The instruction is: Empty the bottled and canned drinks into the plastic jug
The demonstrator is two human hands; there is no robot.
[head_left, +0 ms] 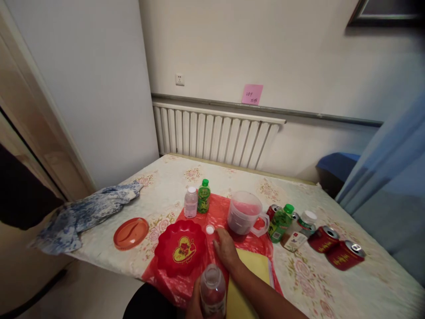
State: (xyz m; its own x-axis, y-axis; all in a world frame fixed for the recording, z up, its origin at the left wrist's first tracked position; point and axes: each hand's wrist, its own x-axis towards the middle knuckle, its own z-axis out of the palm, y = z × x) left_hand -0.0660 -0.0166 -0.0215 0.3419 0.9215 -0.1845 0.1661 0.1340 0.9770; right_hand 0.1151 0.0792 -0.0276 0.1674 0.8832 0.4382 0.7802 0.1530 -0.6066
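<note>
An uncapped clear bottle [213,290] stands upright in my left hand [195,301], at the bottom centre. Beside a white cap [210,229] on the red plastic sheet [217,204] is my right hand [226,250], its fingers slightly curled and apart, with nothing seen between them. The red scalloped plate [164,252] lies to the left of my hands. Behind it stand a white-capped clear bottle [191,204] and a green bottle [203,198]. A clear measuring jug [239,221] is just beyond my right hand, and a yellow folder [244,288] lies under my right forearm.
On the right are a second green bottle [279,225], a white-capped bottle [297,237] and several red cans [345,256]. An orange dish [131,233] and a blue-and-white cloth [93,215] are on the left. A radiator [215,135] runs behind the table.
</note>
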